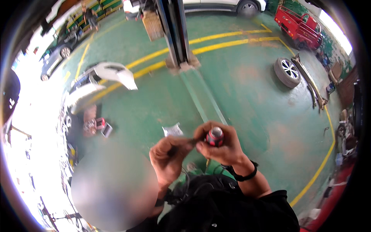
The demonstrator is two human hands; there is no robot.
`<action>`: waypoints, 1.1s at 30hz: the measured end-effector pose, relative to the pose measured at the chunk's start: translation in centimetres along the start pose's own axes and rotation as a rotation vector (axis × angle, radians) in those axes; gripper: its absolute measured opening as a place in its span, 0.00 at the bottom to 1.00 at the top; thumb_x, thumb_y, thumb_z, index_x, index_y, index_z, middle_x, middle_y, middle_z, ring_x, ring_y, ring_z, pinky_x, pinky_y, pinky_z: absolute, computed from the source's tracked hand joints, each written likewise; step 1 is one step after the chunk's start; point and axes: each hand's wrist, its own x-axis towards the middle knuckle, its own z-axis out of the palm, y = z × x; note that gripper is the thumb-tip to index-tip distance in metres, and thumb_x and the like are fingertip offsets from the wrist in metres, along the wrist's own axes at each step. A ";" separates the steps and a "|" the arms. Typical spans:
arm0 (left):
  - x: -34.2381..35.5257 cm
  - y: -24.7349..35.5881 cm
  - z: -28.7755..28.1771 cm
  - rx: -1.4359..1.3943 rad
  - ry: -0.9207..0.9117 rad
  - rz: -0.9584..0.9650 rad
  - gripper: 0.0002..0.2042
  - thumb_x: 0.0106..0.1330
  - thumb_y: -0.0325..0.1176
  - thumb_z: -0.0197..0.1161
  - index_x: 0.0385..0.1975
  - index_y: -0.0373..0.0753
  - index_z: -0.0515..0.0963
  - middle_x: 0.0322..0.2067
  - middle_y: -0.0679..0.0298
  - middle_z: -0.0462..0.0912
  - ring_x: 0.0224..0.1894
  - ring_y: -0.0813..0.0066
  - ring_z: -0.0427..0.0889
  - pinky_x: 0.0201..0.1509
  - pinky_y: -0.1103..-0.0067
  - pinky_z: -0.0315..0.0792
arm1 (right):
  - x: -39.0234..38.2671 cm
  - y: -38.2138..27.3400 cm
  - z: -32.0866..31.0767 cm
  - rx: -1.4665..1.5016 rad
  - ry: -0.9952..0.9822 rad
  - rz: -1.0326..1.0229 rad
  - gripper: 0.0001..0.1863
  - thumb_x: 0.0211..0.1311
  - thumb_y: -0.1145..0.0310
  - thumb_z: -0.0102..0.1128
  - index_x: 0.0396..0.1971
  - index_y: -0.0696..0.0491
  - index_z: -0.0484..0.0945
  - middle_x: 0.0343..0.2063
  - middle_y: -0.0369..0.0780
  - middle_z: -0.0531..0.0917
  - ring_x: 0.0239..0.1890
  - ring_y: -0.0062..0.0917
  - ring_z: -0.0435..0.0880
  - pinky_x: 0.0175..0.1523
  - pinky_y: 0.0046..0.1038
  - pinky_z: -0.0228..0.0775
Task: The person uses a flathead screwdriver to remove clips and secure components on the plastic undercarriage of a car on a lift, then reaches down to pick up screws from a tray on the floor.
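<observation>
My right hand [226, 149] is wrapped round a red and black tool handle [215, 136] with a pale round end turned up; the rest of the tool is hidden, so its kind cannot be told. Close beside it, my left hand [168, 156] has its fingers bent and pressed together, their tips reaching toward the right hand's fingers. Something dark shows at the left fingers, too smeared to name. Beyond the hands a small clear plastic bag [172, 130] lies on the green floor.
A lift post [174, 34] stands ahead. A loose wheel [288, 72] and long metal parts [309, 81] lie at the right. White bumper pieces [114, 73] lie left. A red cargo cart [299, 26] stands far right. A blurred round patch covers the lower left.
</observation>
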 end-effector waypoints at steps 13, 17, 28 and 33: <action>6.4 6.5 3.2 0.298 -0.190 0.251 0.03 0.61 0.19 0.63 0.32 0.32 0.82 0.22 0.72 0.79 0.21 0.92 0.66 0.24 0.90 0.59 | 2.2 -4.7 -2.3 -0.273 0.176 -0.617 0.10 0.51 0.77 0.69 0.32 0.55 0.76 0.26 0.36 0.81 0.27 0.17 0.79 0.34 0.21 0.73; 9.6 10.6 5.5 0.323 -0.264 0.365 0.04 0.64 0.20 0.63 0.36 0.33 0.82 0.30 0.65 0.84 0.33 0.86 0.77 0.38 0.85 0.72 | 4.6 -8.5 -3.6 -0.211 0.259 -0.776 0.11 0.50 0.78 0.69 0.32 0.55 0.77 0.27 0.37 0.82 0.29 0.17 0.80 0.38 0.21 0.73; 15.0 23.5 6.3 0.173 0.091 0.852 0.17 0.74 0.43 0.55 0.33 0.35 0.79 0.12 0.75 0.64 0.11 0.91 0.54 0.14 0.86 0.44 | 11.7 -22.2 -1.1 0.016 0.436 -1.397 0.10 0.58 0.81 0.66 0.38 0.58 0.77 0.25 0.34 0.83 0.23 0.10 0.76 0.27 0.15 0.67; 15.4 25.1 5.4 0.088 0.112 0.859 0.22 0.76 0.46 0.50 0.31 0.30 0.77 0.14 0.76 0.57 0.12 0.91 0.51 0.13 0.85 0.43 | 13.8 -24.4 2.0 0.028 0.404 -1.647 0.11 0.56 0.81 0.69 0.37 0.57 0.78 0.28 0.34 0.83 0.27 0.11 0.78 0.31 0.15 0.70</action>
